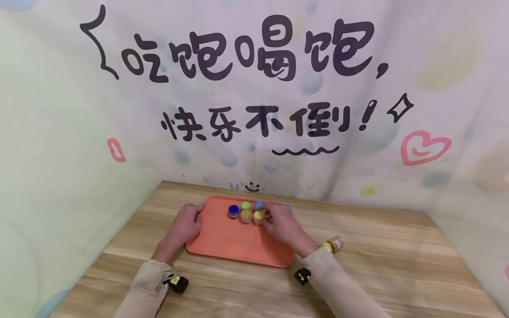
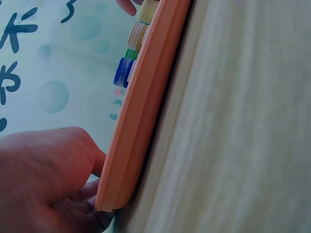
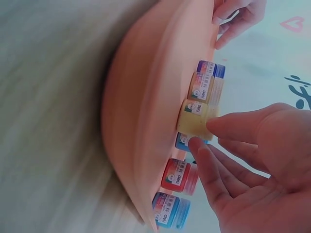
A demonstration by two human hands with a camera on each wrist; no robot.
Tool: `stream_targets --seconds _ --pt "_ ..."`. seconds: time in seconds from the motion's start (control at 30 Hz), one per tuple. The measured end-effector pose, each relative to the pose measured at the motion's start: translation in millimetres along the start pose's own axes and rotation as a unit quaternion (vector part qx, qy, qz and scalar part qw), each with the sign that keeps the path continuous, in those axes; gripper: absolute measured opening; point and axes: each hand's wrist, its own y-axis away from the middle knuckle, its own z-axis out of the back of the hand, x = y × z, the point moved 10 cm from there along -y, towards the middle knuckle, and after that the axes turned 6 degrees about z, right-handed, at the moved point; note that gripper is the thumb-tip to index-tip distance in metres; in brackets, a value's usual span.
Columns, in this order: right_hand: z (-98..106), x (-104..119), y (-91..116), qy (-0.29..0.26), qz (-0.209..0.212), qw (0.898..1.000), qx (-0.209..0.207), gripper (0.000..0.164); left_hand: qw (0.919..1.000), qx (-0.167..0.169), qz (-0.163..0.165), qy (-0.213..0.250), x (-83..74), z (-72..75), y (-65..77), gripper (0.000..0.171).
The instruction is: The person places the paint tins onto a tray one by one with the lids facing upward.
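A coral-red tray (image 1: 238, 240) lies on the table with several small paint jars on it. At its left edge my left hand (image 1: 191, 223) grips the rim, thumb at the near face and fingers behind it in the left wrist view. My right hand (image 1: 280, 223) holds a yellow jar (image 3: 195, 116) between thumb and fingertips, the jar standing upright on the tray. Beside that one stand a tan jar (image 1: 245, 216), a dark blue jar (image 1: 233, 212) and a green-lidded jar (image 1: 245, 206). Past my fingers are a blue jar (image 1: 258, 206), a red jar (image 3: 176, 174) and a light blue jar (image 3: 167, 211).
To the right of the tray, a mustard-yellow jar (image 1: 336, 244) lies tipped on the wooden table (image 1: 377, 265), against a paler yellow one (image 1: 327, 247) partly behind my right sleeve. A printed cloth wall (image 1: 254, 172) rises behind the table's far edge.
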Motion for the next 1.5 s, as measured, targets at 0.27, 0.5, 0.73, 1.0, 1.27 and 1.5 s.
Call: stream_targets --seconds 0.27,0.5,0.73,1.0,1.27,1.5 --pt "8 -2 7 -0.026 -0.015 1.000 -0.001 0.029 0.9998 0.013 0.016 0.001 1.7 -0.5 2.5 0.050" --pt "14 -2 13 -0.025 -0.013 1.000 0.004 0.026 0.9999 0.011 0.011 0.000 0.7 0.1 4.3 0.050" --pt "25 -4 22 -0.021 -0.007 1.000 0.009 0.025 1.0000 0.009 0.000 0.000 -2.2 0.7 3.1 0.050" --pt "40 -19 35 -0.006 -0.034 0.999 0.016 0.030 0.9999 0.012 0.006 -0.001 -1.3 -1.8 2.2 0.050" --pt "53 -27 47 -0.025 -0.019 1.000 0.003 0.032 0.9999 0.009 0.004 -0.002 -0.5 -2.7 1.4 0.050" --pt "61 -44 57 -0.016 -0.032 0.999 -0.010 0.031 1.0000 0.009 0.003 -0.003 -1.0 -2.3 1.2 0.050"
